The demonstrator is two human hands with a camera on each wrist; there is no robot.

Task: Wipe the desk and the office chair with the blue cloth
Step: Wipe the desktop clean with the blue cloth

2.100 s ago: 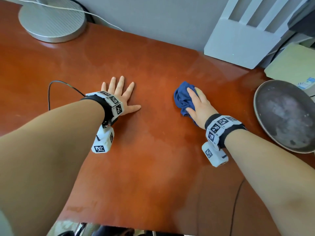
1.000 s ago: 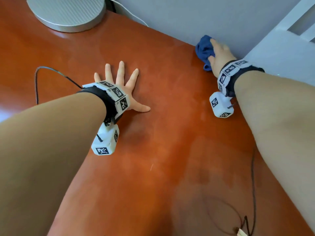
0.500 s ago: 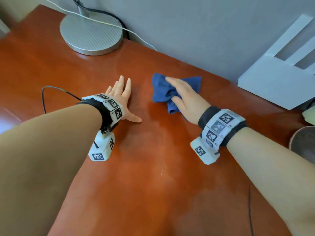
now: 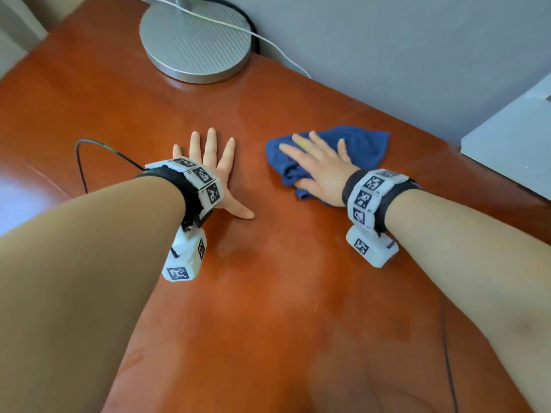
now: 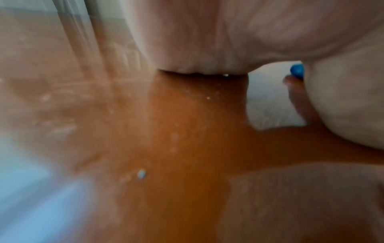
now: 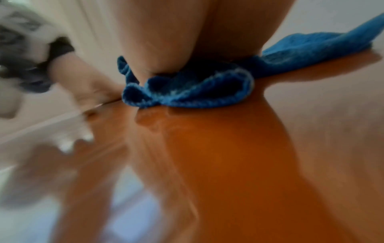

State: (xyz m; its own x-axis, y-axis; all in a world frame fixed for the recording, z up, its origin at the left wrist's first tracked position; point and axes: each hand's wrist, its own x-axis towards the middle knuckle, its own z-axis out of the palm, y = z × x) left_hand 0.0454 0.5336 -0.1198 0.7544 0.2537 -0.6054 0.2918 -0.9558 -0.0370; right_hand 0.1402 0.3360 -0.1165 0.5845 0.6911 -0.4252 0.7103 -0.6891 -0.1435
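Here, on the red-brown worktop [image 4: 268,293], the left hand [image 4: 216,168] lies flat at ten o'clock, fingers [image 4: 210,143] spread wide, holding nothing. At two o'clock the right hand [image 4: 320,171] presses straight fingers on the blue cloth [image 4: 363,147]. A round metal base [image 4: 195,40] stands at twelve, farthest.

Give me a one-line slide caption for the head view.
Right hand presses the crumpled blue cloth onto the glossy reddish-brown wooden desk; left hand braces flat.
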